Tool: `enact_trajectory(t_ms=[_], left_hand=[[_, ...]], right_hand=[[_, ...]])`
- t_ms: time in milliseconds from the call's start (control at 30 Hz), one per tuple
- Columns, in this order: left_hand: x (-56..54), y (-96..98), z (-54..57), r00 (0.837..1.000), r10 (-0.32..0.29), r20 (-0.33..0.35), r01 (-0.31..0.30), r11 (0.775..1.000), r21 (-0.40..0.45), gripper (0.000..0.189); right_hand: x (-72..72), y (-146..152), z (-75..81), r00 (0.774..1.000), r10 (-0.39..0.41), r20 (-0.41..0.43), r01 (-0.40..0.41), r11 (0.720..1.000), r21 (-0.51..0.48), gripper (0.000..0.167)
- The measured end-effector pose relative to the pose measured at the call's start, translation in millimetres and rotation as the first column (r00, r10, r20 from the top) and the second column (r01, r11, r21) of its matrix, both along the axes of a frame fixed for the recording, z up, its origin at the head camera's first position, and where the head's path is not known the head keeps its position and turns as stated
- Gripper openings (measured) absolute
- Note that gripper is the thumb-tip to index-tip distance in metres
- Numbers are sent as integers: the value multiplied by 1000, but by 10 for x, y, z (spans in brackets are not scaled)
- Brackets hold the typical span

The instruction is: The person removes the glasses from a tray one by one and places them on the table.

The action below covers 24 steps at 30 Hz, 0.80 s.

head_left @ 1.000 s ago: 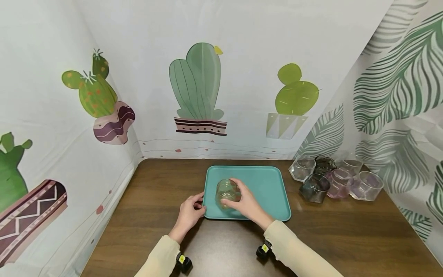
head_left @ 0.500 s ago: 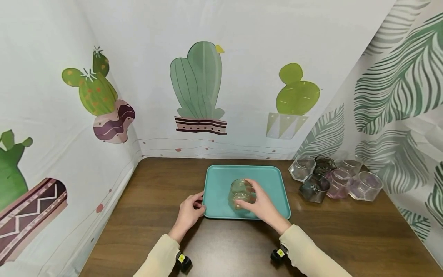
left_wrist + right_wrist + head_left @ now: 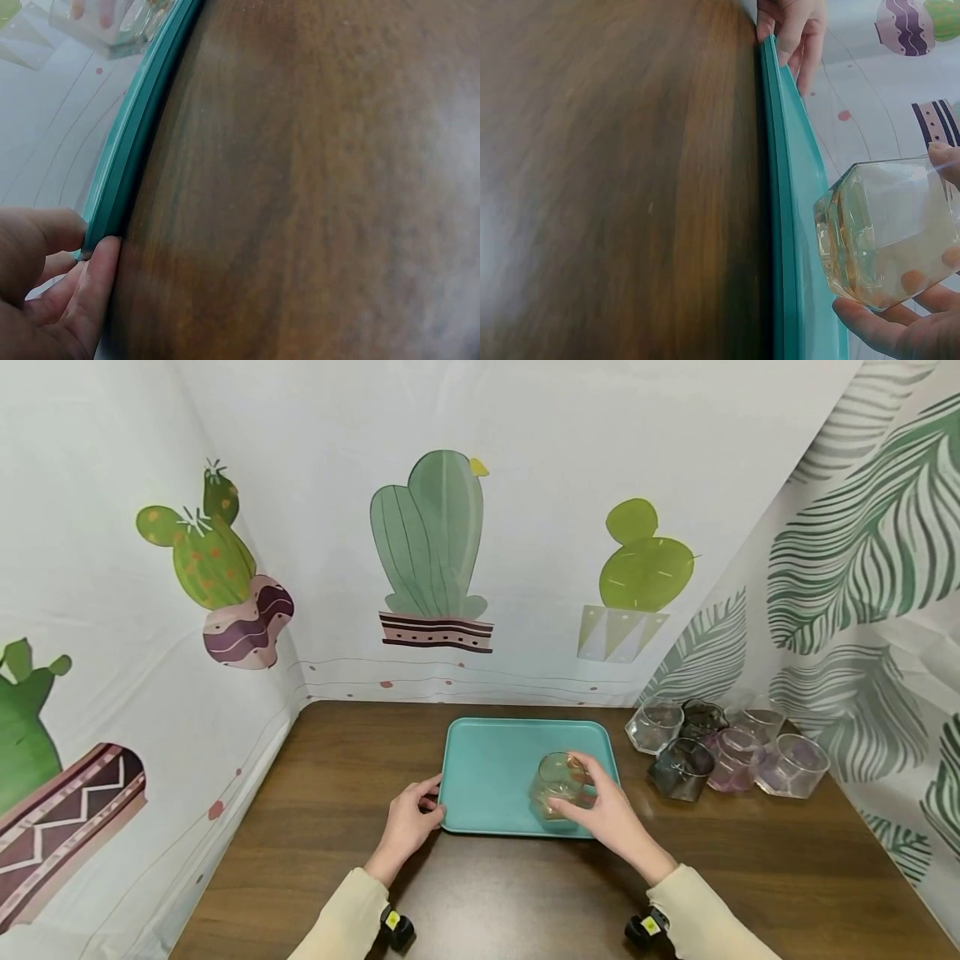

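My right hand (image 3: pixel 611 817) grips a clear, amber-tinted drinking glass (image 3: pixel 553 789) with a faceted lower body, thumb on the near side and fingers around the far side. The glass is upright over the right front part of a turquoise rectangular tray (image 3: pixel 483 760). Up close in the right wrist view, the glass (image 3: pixel 907 225) has fingers under and around its faceted wall. At the tray's front left corner, my left hand (image 3: pixel 411 817) pinches the rim. The left wrist view shows that hand (image 3: pixel 60 300) with its fingers against the turquoise edge (image 3: pixel 131 142).
Right of the tray several glasses stand close together: a smoky grey one (image 3: pixel 681 770), a dark one (image 3: pixel 703 718), a pink one (image 3: pixel 735 760), a pale lilac one (image 3: pixel 793 767) and clear ones (image 3: pixel 654 727). A wall cloth (image 3: pixel 540 527) with printed cacti borders the brown wooden table (image 3: pixel 360 743).
My right hand has carried the amber glass rightward across the tray, from its left part to its right part. The left hand and the tray have stayed in place.
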<state>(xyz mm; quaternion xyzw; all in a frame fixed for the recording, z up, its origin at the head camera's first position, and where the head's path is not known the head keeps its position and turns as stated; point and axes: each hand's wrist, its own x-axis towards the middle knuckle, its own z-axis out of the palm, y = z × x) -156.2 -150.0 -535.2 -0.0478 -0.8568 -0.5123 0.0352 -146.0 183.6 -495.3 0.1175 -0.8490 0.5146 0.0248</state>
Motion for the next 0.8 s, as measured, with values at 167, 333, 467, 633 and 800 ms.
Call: enact_trajectory(t_ms=[167, 333, 467, 633, 800], left_hand=[[-3, -5, -4, 1000, 2, -5, -2, 1000, -6, 53], [-4, -7, -7, 1000, 13, 12, -13, 1000, -5, 52], [-3, 0, -10, 1000, 16, 16, -16, 1000, 6, 52], [-5, 5, -13, 1000, 17, 20, -17, 1000, 9, 52], [-16, 4, -9, 1000, 17, 23, -17, 1000, -2, 52]], right_hand=[[64, 163, 29, 999, -32, -25, 33, 999, 31, 74], [139, 325, 61, 998, -50, -25, 51, 997, 62, 76], [200, 457, 59, 997, -63, -35, 66, 995, 75, 77], [276, 623, 53, 994, -83, -65, 88, 993, 77, 74], [358, 797, 57, 990, -99, -103, 109, 990, 93, 74]])
